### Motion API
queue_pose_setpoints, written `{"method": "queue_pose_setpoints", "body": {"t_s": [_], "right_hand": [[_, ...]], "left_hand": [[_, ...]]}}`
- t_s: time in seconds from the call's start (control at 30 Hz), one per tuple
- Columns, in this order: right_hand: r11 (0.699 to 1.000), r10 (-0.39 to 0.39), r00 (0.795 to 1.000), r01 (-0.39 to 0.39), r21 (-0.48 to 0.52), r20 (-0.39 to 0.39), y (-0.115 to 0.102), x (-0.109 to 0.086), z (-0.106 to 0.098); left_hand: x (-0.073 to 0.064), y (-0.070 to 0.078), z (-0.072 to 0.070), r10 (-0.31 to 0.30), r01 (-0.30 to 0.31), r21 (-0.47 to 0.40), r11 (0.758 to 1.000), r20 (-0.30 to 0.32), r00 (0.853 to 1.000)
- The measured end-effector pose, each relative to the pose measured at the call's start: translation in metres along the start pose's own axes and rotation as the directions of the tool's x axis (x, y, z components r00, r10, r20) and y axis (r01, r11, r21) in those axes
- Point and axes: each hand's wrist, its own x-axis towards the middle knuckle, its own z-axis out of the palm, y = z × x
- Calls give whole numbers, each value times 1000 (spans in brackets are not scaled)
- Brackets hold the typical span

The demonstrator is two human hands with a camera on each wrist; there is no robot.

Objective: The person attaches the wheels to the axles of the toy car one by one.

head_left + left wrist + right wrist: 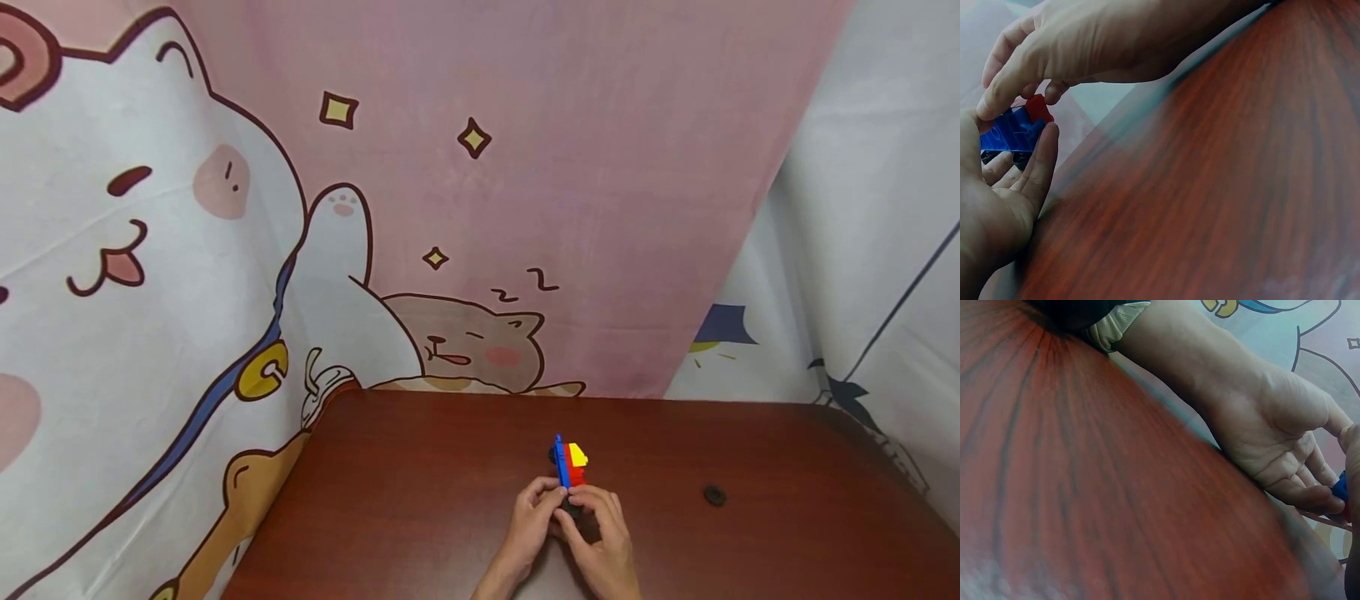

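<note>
Both hands hold a small toy car point(562, 467) built of blue, red and yellow plastic pieces, raised on end above the table's near middle. My left hand point(527, 527) pinches its near end from the left, thumb against the blue base. From the other side my right hand point(606, 537) grips the same end, with thumb and fingers around a dark wheel point(572, 507). In the left wrist view, the blue side of the car point(1007, 132) and black wheels beneath it show between the hands. Only a bit of blue point(1340, 486) appears in the right wrist view; fingers hide the rest.
A loose black wheel point(714, 496) lies on the brown wooden table point(420, 475), to the right of the hands. Behind the table and along its left side hangs a pink cloth point(600, 167) printed with cartoon animals. White fabric point(870, 208) hangs at the right.
</note>
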Motion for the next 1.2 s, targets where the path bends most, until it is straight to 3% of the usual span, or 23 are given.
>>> {"method": "queue_pose_setpoints", "body": {"t_s": [0.07, 0.17, 0.3, 0.5, 0.67, 0.8, 1.03, 1.2], "right_hand": [[1000, -23, 1000, 23, 3, 0, 8, -4, 2], [999, -35, 999, 35, 2, 6, 19, -10, 3], [1000, -8, 999, 8, 13, 38, 26, -15, 1], [994, 106, 989, -108, 16, 99, 25, -15, -2], [989, 141, 988, -143, 25, 59, 25, -15, 1], [983, 158, 987, -160, 90, 29, 26, -17, 3], [942, 326, 945, -328, 73, 37, 23, -15, 2], [956, 276, 961, -277, 99, 30, 22, -15, 1]], "left_hand": [[-1, 0, -1, 7, -7, -14, 1000, 17, 1000], [-2, -1, -3, 26, -20, -55, 998, 96, 995], [-4, -1, -5, 47, -32, -94, 995, 168, 985], [-2, -1, -3, 79, -67, -91, 994, 141, 987], [-3, 0, -3, 74, -63, -73, 995, 151, 986], [-3, -1, -3, 68, -58, -66, 996, 151, 986], [-3, 0, -2, 77, -68, -64, 996, 139, 987], [-4, 1, -3, 72, -62, -76, 995, 149, 986]]}}
